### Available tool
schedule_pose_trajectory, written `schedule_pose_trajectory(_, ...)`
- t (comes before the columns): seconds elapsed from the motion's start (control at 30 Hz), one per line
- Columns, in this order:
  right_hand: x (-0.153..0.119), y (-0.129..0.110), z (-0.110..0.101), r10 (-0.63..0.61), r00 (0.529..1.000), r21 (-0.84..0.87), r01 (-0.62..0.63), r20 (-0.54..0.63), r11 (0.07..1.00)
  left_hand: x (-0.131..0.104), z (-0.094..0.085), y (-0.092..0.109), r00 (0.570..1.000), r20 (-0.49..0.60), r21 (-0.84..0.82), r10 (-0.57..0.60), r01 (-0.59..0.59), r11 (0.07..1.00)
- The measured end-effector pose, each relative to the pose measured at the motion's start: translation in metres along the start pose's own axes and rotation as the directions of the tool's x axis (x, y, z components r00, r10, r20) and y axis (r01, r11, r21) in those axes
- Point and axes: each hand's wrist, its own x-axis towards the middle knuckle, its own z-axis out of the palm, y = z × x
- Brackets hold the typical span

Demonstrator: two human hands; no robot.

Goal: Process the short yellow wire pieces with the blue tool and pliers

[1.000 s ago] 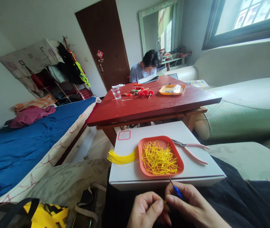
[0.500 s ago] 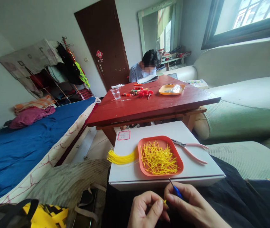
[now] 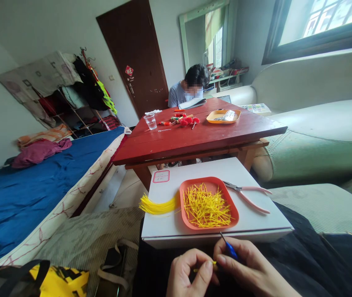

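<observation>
Below the white box [image 3: 163, 229], my left hand [image 3: 191, 272] pinches a small yellow piece [image 3: 214, 262] between thumb and fingers. Close beside it, my right hand [image 3: 244, 264] holds a thin tool with a blue handle [image 3: 231, 250], its dark tip pointing up and left; its fingertips meet the yellow piece. On the box, an orange-red tray [image 3: 234, 220] holds many short yellow strands [image 3: 206, 206]. A bundle of long yellow strands [image 3: 159, 205] lies left of the tray. Pliers with pink handles [image 3: 253, 198] rest at its right.
Beyond the box stands a red table [image 3: 163, 144] with a plastic cup [image 3: 151, 121], red items [image 3: 188, 121] and a yellow tray [image 3: 209, 117]. A person [image 3: 178, 95] sits behind it with an open book. A blue-covered bed [image 3: 55, 177] is at the left.
My left fingers have shifted slightly around the yellow piece, and more yellow shows between them. The right hand and blue-handled tool have hardly moved.
</observation>
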Motion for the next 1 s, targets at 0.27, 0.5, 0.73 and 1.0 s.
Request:
schedule_pose_trajectory(0.27, 0.0, -0.005, 0.001, -0.032, 0.998, -0.07, 0.028, -0.049, 0.997, -0.001, 0.0, 0.006, 0.995, -0.084, 0.105, 0.045, -0.036, 0.994)
schedule_pose_trajectory(0.5, 0.0, -0.006, 0.001, -0.095, 0.994, -0.184, 0.085, -0.048, 0.979, 0.0, -0.001, 0.01, 0.994, -0.085, 0.203, 0.063, -0.044, 0.978)
schedule_pose_trajectory(0.73, -0.002, 0.001, 0.001, -0.26, 0.965, -0.48, 0.215, -0.029, 0.851, -0.001, -0.001, 0.007, 0.995, -0.09, 0.16, 0.048, -0.033, 0.987)
schedule_pose_trajectory(1.0, -0.003, 0.006, 0.005, -0.409, 0.912, -0.567, 0.315, -0.042, 0.761, -0.001, 0.001, 0.01, 0.999, -0.053, 0.096, 0.004, 0.001, 0.995)
